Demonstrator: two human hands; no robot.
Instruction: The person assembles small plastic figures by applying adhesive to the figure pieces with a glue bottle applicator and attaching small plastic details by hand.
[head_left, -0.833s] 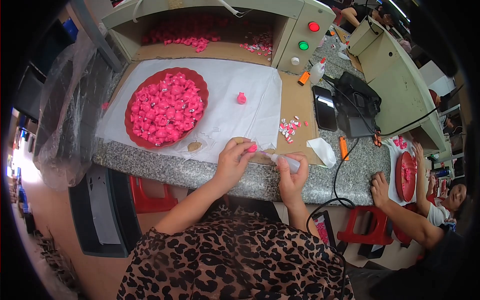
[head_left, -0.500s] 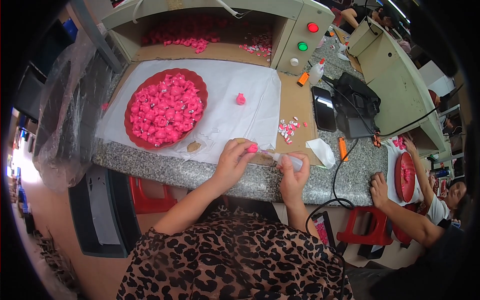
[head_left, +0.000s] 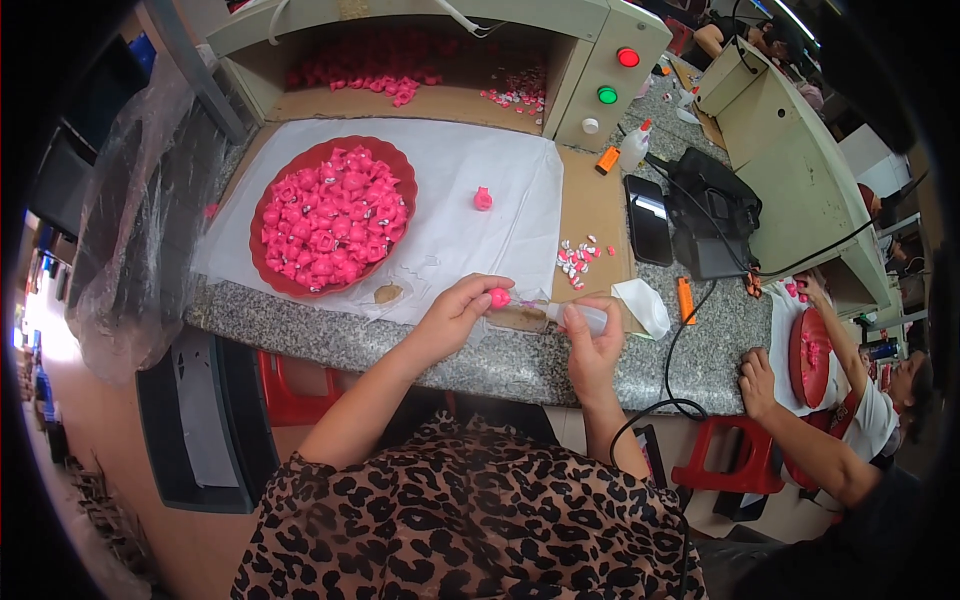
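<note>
Between the thumb and fingers of my left hand is a small pink figurine. My right hand is wrapped round a translucent squeeze bottle held nearly level, its thin nozzle pointing left, a short gap from the figurine. Another pink figurine stands alone on the white sheet beyond my hands. To the left, a red scalloped bowl is heaped with pink figurines. Small pink and white pieces lie scattered on the cardboard right of the sheet.
Behind the sheet stands a cream box housing with more pink pieces inside. A phone, a black bag, orange lighters, a white bottle and a cable lie rightward. A co-worker's hand rests on the counter edge.
My left hand has shifted slightly left with the figurine, widening the gap to the nozzle. My right hand and the bottle have hardly moved.
</note>
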